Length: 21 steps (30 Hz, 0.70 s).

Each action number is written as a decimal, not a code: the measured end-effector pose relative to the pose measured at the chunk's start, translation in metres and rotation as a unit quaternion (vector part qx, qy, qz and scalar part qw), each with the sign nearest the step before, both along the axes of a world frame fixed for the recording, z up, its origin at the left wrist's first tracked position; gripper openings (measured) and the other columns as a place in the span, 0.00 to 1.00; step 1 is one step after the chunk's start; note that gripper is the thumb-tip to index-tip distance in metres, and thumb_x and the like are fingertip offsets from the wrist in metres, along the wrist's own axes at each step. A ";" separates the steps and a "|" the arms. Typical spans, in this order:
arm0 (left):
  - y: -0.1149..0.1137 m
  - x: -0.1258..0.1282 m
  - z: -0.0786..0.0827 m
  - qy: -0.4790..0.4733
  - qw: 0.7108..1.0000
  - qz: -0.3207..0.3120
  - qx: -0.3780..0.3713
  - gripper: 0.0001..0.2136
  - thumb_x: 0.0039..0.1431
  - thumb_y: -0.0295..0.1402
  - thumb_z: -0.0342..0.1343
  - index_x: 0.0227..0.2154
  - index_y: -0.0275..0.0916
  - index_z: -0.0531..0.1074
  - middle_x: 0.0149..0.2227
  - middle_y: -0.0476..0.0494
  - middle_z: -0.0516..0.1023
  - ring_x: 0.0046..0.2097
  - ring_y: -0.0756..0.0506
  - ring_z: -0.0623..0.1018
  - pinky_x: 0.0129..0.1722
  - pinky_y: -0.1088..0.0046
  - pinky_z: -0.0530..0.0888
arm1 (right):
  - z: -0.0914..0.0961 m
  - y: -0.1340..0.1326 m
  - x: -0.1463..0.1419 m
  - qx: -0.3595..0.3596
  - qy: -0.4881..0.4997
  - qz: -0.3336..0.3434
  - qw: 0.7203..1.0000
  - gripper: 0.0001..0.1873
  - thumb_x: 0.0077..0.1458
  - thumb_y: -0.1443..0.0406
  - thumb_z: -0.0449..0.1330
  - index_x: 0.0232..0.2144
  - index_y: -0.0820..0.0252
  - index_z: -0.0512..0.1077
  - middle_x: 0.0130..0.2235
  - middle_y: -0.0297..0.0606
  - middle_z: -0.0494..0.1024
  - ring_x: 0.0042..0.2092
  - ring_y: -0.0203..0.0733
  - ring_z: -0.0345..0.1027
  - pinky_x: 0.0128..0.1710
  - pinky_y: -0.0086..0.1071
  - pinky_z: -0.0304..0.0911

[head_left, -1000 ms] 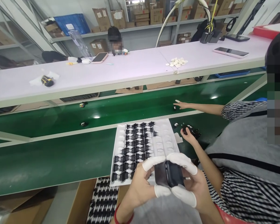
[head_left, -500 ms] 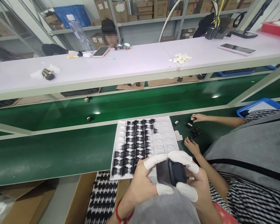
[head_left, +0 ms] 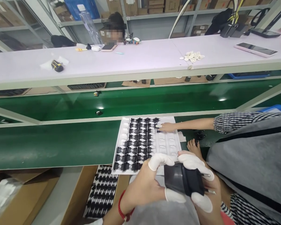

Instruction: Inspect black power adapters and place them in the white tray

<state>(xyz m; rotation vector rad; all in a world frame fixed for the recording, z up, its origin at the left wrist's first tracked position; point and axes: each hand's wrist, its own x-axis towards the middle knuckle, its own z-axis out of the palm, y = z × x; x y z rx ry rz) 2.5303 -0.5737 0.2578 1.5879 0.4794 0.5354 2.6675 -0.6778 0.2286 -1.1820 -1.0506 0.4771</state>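
Near the white tray (head_left: pixel 166 120), a black plug (head_left: pixel 184 180) gripped at both ends

Just in front of the tray's near edge, the plug lies sideways, its two metal prongs (head_left: pixel 210 191) pointing right. The left hand (head_left: pixel 151 184) pinches its blunt end, fingers above and thumb below. The right hand (head_left: pixel 213 184) grips the pronged end the same way, with the thumb under it. White finger covers (head_left: pixel 158 161) sit on both hands, and a red bracelet (head_left: pixel 121 206) circles the left wrist.

Beyond, black parts (head_left: pixel 131 142) fill rows of the tray, where a co-worker's hand (head_left: pixel 168 127) reaches in at the upper right. The co-worker's other hand (head_left: pixel 194 147) is on the green table (head_left: pixel 53 143), right of the tray. Below left, an open cardboard box (head_left: pixel 76 197) holds more black parts.
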 end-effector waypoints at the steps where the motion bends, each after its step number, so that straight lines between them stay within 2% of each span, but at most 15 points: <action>1: 0.001 0.001 0.001 0.009 1.000 0.000 0.007 0.25 0.40 0.43 0.73 0.41 0.41 0.72 0.42 0.42 0.81 0.43 0.42 0.79 0.45 0.69 0.73 | -0.001 0.000 -0.001 0.011 0.014 0.007 1.000 0.22 0.57 0.45 0.60 0.50 0.44 0.74 0.46 0.40 0.80 0.52 0.55 0.74 0.48 0.50 0.75; 4: 0.004 0.002 0.004 0.030 0.999 -0.007 0.023 0.25 0.41 0.44 0.72 0.41 0.41 0.73 0.41 0.42 0.81 0.42 0.42 0.80 0.44 0.67 0.74 | 0.003 0.003 -0.002 0.027 0.049 0.010 0.998 0.20 0.56 0.48 0.62 0.48 0.47 0.76 0.47 0.40 0.80 0.52 0.55 0.74 0.49 0.48 0.75; 7: 0.006 0.003 0.004 0.032 0.999 -0.003 0.028 0.25 0.41 0.44 0.72 0.43 0.41 0.74 0.42 0.42 0.82 0.43 0.41 0.80 0.46 0.66 0.75 | 0.011 0.008 -0.003 -0.015 0.044 -0.030 0.998 0.20 0.55 0.47 0.63 0.45 0.48 0.77 0.46 0.40 0.81 0.49 0.53 0.76 0.45 0.42 0.77; 11: 0.007 0.003 0.000 0.013 1.000 0.011 0.023 0.25 0.43 0.44 0.72 0.44 0.42 0.74 0.42 0.43 0.81 0.44 0.42 0.80 0.46 0.67 0.75 | 0.016 0.014 -0.005 -0.067 0.033 -0.068 0.995 0.15 0.54 0.58 0.66 0.45 0.50 0.79 0.44 0.38 0.82 0.43 0.49 0.79 0.38 0.34 0.78; 16: 0.008 0.003 -0.005 0.013 0.999 0.045 0.011 0.24 0.41 0.45 0.72 0.39 0.42 0.72 0.40 0.45 0.80 0.39 0.45 0.79 0.41 0.70 0.73 | 0.007 0.024 -0.013 -0.057 0.061 -0.064 0.994 0.17 0.48 0.63 0.71 0.42 0.54 0.81 0.42 0.42 0.83 0.44 0.54 0.79 0.35 0.37 0.79; 21: 0.011 0.003 -0.007 0.023 0.998 0.064 0.016 0.23 0.40 0.46 0.72 0.35 0.41 0.71 0.37 0.45 0.81 0.36 0.46 0.79 0.36 0.71 0.73 | -0.004 0.032 -0.023 -0.022 0.077 -0.072 0.994 0.16 0.51 0.63 0.69 0.45 0.49 0.79 0.42 0.40 0.83 0.42 0.52 0.80 0.33 0.36 0.79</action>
